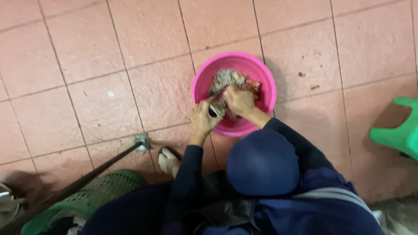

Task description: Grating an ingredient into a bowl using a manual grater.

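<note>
Pink basin [261, 76] is sitting on the tiled floor [87, 65], upper centre of frame | right hand [238, 101] is gripping the grey-brown clump [228, 78] inside it, fingers curled | left hand [204, 117] is pinching a small dark object [216, 109] at the basin's near rim | green basket [100, 191] is lying lower left.

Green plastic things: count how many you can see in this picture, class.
2: a green basket at the lower left beside the person's leg, and a green stool at the right edge, partly cut off. More may lie outside the view.
</note>
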